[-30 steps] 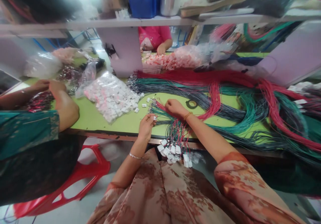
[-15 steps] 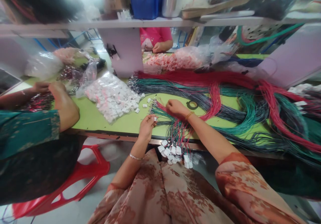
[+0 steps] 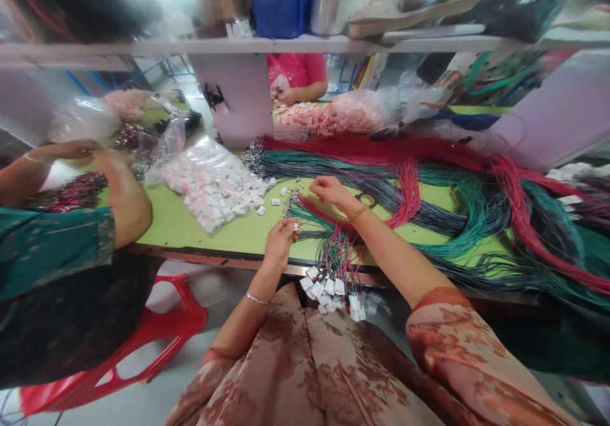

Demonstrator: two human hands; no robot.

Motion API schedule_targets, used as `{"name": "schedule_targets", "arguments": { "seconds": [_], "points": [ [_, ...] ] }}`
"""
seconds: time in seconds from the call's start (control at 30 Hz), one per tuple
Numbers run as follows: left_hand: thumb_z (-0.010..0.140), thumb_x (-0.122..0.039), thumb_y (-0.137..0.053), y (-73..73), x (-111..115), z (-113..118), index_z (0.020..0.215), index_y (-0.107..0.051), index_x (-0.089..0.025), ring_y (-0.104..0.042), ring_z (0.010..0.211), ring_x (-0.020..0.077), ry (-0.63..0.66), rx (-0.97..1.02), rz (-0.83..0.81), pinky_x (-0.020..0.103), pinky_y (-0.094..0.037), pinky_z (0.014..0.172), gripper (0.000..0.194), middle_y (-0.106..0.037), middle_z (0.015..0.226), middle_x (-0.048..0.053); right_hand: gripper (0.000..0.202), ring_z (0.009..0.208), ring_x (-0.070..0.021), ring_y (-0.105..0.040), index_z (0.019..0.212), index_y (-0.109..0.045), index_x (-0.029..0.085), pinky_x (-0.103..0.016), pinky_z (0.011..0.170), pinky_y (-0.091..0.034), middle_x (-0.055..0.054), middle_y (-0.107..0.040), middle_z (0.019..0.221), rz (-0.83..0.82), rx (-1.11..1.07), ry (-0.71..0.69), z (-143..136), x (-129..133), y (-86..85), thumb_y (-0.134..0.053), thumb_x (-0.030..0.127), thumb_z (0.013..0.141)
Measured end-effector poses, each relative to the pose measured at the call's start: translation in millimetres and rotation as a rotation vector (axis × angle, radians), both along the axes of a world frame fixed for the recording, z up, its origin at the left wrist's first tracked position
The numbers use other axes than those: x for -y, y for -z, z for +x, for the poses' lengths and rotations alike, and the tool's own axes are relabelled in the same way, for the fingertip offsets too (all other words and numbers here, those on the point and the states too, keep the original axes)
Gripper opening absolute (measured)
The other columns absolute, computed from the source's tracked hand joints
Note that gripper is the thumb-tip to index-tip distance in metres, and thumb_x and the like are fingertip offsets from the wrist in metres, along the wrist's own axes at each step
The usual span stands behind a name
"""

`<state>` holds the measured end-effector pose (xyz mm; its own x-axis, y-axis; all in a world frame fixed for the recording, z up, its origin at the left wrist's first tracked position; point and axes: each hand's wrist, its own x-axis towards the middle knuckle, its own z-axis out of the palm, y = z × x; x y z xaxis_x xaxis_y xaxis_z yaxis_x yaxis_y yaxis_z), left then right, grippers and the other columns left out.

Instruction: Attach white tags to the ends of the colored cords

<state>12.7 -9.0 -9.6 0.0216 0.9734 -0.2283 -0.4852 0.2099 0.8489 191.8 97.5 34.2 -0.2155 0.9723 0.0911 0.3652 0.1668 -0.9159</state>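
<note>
My left hand (image 3: 281, 240) is closed in a pinch on a small white connector (image 3: 296, 227) near the table's front edge. Above and to its right, my right hand (image 3: 331, 194) has its fingers pinched together around what looks like a thin wire (image 3: 301, 188), its tip pointing left. Between and below my hands lies a small bunch of red, green and dark wires (image 3: 312, 213) with metal ends at the left. White connectors on wires (image 3: 328, 286) hang over the table edge. A few loose connectors (image 3: 275, 202) lie left of the wire ends.
A clear bag of white connectors (image 3: 214, 184) lies to the left. Long red, green and dark wire bundles (image 3: 429, 152) stretch across the right. A black tape roll (image 3: 366, 200) sits behind my right forearm. A co-worker's arm (image 3: 124, 191) is at left; a shelf (image 3: 214, 46) crosses above.
My right hand has moved up and slightly left, away from the red wires of the bunch. My left hand stays in nearly the same place, pinching the connector.
</note>
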Motion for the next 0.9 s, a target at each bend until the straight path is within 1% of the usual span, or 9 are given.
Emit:
{"name": "schedule_targets", "arguments": {
  "seconds": [0.17,0.23,0.3,0.4,0.53,0.6,0.67,0.8,0.9],
  "points": [
    [0.067,-0.032,-0.076,0.8,0,0,0.082,-0.064,-0.015,-0.054,0.065,0.0082,-0.009,-0.011,0.005,0.022,-0.040,0.060,0.026,-0.066,0.085,0.004,0.020,0.057,-0.0084,-0.040,0.070,-0.051,0.017,-0.021,0.055,-0.034,0.004,-0.048,0.063,0.074,-0.135,-0.004,-25,6,-19.6,-0.057,0.036,0.070],
    [0.068,-0.031,-0.075,-0.7,1,1,0.082,-0.063,-0.015,-0.054,0.064,0.0078,-0.018,-0.007,0.018,0.021,-0.039,0.060,0.025,-0.066,0.085,0.004,0.021,0.060,-0.0089,-0.041,0.069,-0.052,0.017,-0.022,0.058,-0.036,0.003,-0.049,0.064,0.122,-0.155,-0.003,-29,14,-27.2,-0.057,0.037,0.071],
    [0.070,-0.030,-0.074,-3.9,3,1,0.084,-0.063,-0.015,-0.054,0.064,0.0075,-0.022,0.009,0.037,0.021,-0.039,0.061,0.024,-0.066,0.086,0.004,0.022,0.062,-0.0096,-0.042,0.069,-0.054,0.016,-0.022,0.060,-0.036,0.002,-0.050,0.065,0.150,-0.143,-0.024,-29,25,-31.4,-0.056,0.037,0.073],
    [0.072,-0.028,-0.072,-10.3,4,2,0.088,-0.061,-0.017,-0.054,0.066,0.0079,-0.025,0.043,0.070,0.022,-0.040,0.063,0.022,-0.067,0.089,0.004,0.023,0.063,-0.0100,-0.042,0.070,-0.058,0.015,-0.022,0.061,-0.035,0.002,-0.051,0.064,0.149,-0.039,-0.114,-23,44,-29.0,-0.054,0.036,0.077],
    [0.074,-0.026,-0.071,-15.5,2,2,0.088,-0.060,-0.017,-0.054,0.068,0.0086,-0.040,0.086,0.079,0.023,-0.041,0.065,0.019,-0.066,0.090,0.004,0.022,0.058,-0.0088,-0.038,0.065,-0.056,0.015,-0.021,0.058,-0.031,0.004,-0.046,0.058,0.182,0.131,-0.249,-14,63,-17.4,-0.051,0.030,0.079],
    [0.074,-0.026,-0.070,-16.1,1,3,0.086,-0.060,-0.017,-0.054,0.069,0.0089,-0.037,0.098,0.076,0.023,-0.042,0.066,0.018,-0.066,0.090,0.004,0.021,0.058,-0.0088,-0.039,0.064,-0.056,0.015,-0.021,0.057,-0.030,0.004,-0.047,0.059,0.204,0.190,-0.297,-11,70,-12.7,-0.049,0.027,0.079],
    [0.074,-0.026,-0.070,-16.3,1,3,0.085,-0.061,-0.017,-0.055,0.070,0.0091,-0.023,0.106,0.078,0.023,-0.042,0.066,0.017,-0.066,0.089,0.004,0.020,0.058,-0.0093,-0.040,0.064,-0.055,0.015,-0.021,0.058,-0.031,0.003,-0.049,0.060,0.232,0.248,-0.311,-10,73,-10.2,-0.049,0.025,0.079],
    [0.074,-0.025,-0.071,-16.9,3,5,0.085,-0.062,-0.017,-0.054,0.068,0.0090,-0.003,0.095,0.077,0.023,-0.042,0.065,0.017,-0.066,0.087,0.004,0.021,0.060,-0.0102,-0.042,0.063,-0.055,0.016,-0.021,0.060,-0.032,0.002,-0.051,0.061,0.270,0.342,-0.292,-11,77,-9.3,-0.048,0.025,0.080],
    [0.073,-0.026,-0.071,-16.8,4,5,0.085,-0.063,-0.017,-0.053,0.067,0.0087,-0.014,0.078,0.086,0.024,-0.042,0.066,0.017,-0.065,0.086,0.003,0.021,0.059,-0.0103,-0.043,0.064,-0.056,0.016,-0.022,0.060,-0.033,0.002,-0.051,0.061,0.272,0.341,-0.285,-12,78,-10.0,-0.048,0.026,0.081]
  ]
}}
